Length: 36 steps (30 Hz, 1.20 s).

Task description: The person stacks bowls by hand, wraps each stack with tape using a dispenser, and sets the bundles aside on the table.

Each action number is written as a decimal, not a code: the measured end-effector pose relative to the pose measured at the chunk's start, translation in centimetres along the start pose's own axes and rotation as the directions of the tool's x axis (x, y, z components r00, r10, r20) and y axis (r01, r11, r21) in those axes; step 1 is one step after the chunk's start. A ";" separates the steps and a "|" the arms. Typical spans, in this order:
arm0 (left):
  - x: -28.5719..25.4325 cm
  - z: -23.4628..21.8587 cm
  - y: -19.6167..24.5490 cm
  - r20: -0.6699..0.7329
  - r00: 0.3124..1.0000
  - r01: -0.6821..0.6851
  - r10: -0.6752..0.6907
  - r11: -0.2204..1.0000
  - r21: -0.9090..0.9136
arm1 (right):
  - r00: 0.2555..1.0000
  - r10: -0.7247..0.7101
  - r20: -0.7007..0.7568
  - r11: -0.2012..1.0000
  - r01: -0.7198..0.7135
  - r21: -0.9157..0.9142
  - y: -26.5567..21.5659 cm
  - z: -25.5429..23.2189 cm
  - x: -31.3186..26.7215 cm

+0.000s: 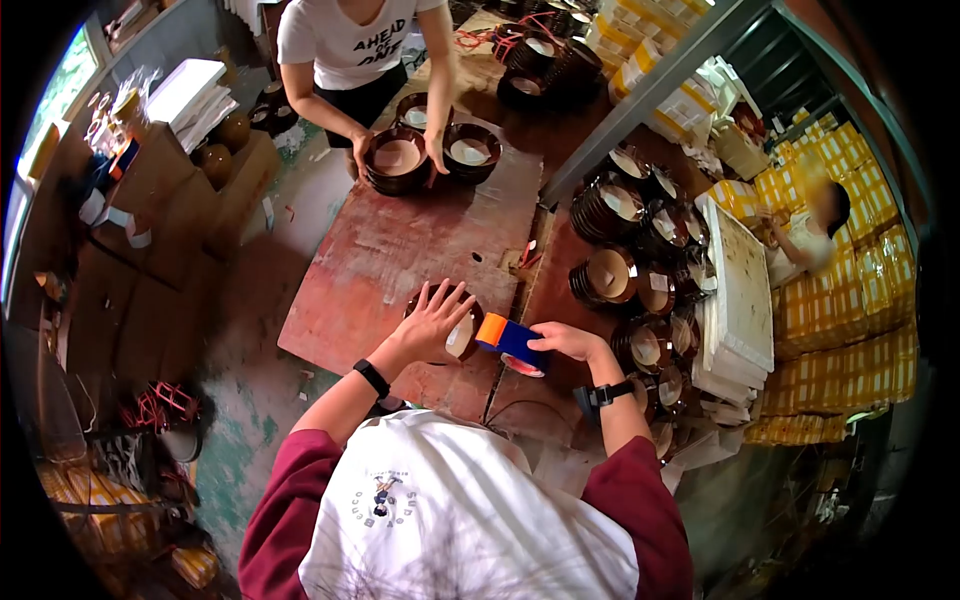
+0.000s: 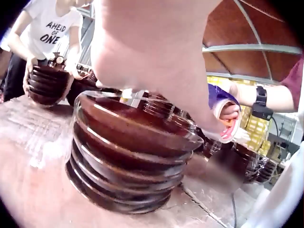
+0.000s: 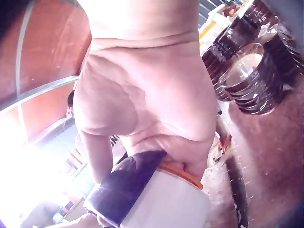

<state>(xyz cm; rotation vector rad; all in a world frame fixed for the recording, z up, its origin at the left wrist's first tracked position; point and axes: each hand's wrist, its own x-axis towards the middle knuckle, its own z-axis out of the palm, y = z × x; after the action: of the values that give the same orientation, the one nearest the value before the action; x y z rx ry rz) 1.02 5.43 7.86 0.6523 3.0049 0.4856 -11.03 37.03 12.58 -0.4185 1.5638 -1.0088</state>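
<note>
A stack of dark brown bowls (image 2: 128, 156) stands on the reddish board in the left wrist view. Over its top, fingers spread, lies my left hand (image 1: 430, 325), seen from the head view. My right hand (image 1: 567, 342) grips a blue and orange tape dispenser (image 1: 512, 338) just right of that stack. The right wrist view shows the dispenser (image 3: 128, 190) under my right hand (image 3: 147, 95), with the fingers partly hidden behind it.
Across the board (image 1: 390, 250) a person in a white shirt (image 1: 350, 45) holds another bowl stack (image 1: 396, 160). Many wrapped bowl stacks (image 1: 608, 275) stand at the right, beside white foam boxes (image 1: 738, 290). A grey post (image 1: 650, 100) rises there. Another person (image 1: 808, 240) is at far right.
</note>
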 end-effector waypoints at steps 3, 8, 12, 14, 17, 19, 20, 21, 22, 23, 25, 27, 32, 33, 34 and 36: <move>1.9 0.4 0.8 0.067 0.997 -0.054 0.048 0.995 0.090 | 0.999 -0.021 -0.028 0.999 0.020 -0.034 -0.2 -0.6 0.2; 4.5 1.4 0.8 0.227 0.971 -0.115 0.077 0.981 0.156 | 0.986 -0.166 -0.025 0.925 0.147 -0.350 2.2 -2.6 2.3; 4.6 1.1 1.0 0.234 0.968 -0.129 0.089 0.979 0.159 | 0.981 -0.177 -0.074 0.904 0.132 -0.407 -0.2 -0.9 1.5; 4.4 1.5 1.1 0.205 0.976 -0.117 0.078 0.976 0.186 | 0.983 -0.150 -0.102 0.881 0.086 -0.466 -0.2 -0.4 1.0; 4.5 1.4 1.0 0.193 0.978 -0.117 0.081 0.976 0.185 | 0.968 -0.205 -0.144 0.840 0.098 -0.534 0.9 0.3 0.3; 4.6 1.3 1.3 0.194 0.977 -0.117 0.083 0.978 0.172 | 0.964 -0.207 -0.164 0.813 0.077 -0.577 1.0 0.9 -0.7; 4.6 1.3 1.3 0.187 0.979 -0.110 0.079 0.980 0.163 | 0.964 -0.198 -0.177 0.792 0.051 -0.608 1.0 0.8 -1.4; 4.6 1.2 1.1 0.178 0.980 -0.124 0.093 0.978 0.169 | 0.964 -0.187 -0.189 0.770 0.024 -0.637 1.3 0.4 -1.9; 4.4 1.3 0.9 0.175 0.979 -0.137 0.107 0.977 0.166 | 0.959 -0.183 -0.217 0.806 0.020 -0.592 2.3 -0.5 -3.1; 4.4 1.6 0.8 0.196 0.974 -0.149 0.114 0.973 0.177 | 0.964 -0.097 -0.248 0.891 -0.027 -0.453 2.4 -1.0 -4.8; 4.5 2.1 0.5 0.177 0.977 -0.153 0.121 0.972 0.178 | 0.971 -0.086 -0.222 0.877 -0.032 -0.480 3.8 -1.9 -6.8; 4.5 1.9 0.5 0.181 0.976 -0.151 0.124 0.978 0.142 | 0.977 0.038 -0.208 0.885 -0.129 -0.447 4.2 -2.5 -9.1; 4.8 1.6 0.9 0.209 0.972 -0.131 0.108 0.987 0.098 | 0.945 0.094 -0.313 0.866 -0.233 -0.443 6.1 -2.9 -12.6; 4.8 1.7 0.8 0.212 0.972 -0.129 0.106 0.987 0.096 | 0.937 0.094 -0.337 0.835 -0.258 -0.486 5.5 -2.5 -11.9; 4.9 1.7 0.8 0.218 0.971 -0.122 0.102 0.989 0.081 | 0.929 0.093 -0.359 0.803 -0.283 -0.525 5.0 -2.0 -11.0; 4.9 1.4 1.1 0.215 0.971 -0.128 0.110 0.989 0.072 | 0.897 0.047 -0.440 0.693 -0.346 -0.632 6.0 -1.0 -7.9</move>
<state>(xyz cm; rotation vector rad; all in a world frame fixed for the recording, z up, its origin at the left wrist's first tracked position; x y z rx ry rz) -2.89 8.76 7.08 0.8363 2.8111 0.2727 -8.26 46.64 12.69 -0.5632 2.3067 -0.2786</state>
